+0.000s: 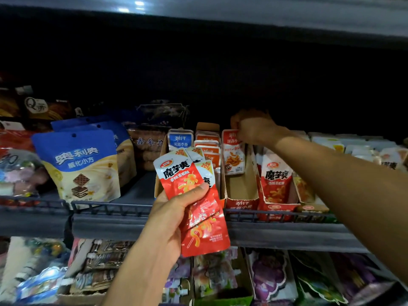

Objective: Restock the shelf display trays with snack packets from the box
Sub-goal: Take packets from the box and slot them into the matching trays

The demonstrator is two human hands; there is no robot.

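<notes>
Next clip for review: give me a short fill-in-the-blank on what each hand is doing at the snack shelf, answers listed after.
1. The left hand grips a bunch of ____ and white snack packets.
2. The right hand pinches the top of an orange packet standing in a cardboard ____.
3. The big Oreo wafer bags on the left have ____ tops.

Missing words: red; display tray; blue

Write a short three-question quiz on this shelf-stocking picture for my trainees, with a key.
1. True or false: the left hand holds several red packets.
2. What does the right hand grip?
A. a blue bag
B. an orange packet standing in a tray
C. nothing
3. Fill in: the tray under the right hand is nearly ____.

Key: 1 true; 2 B; 3 empty.
</notes>
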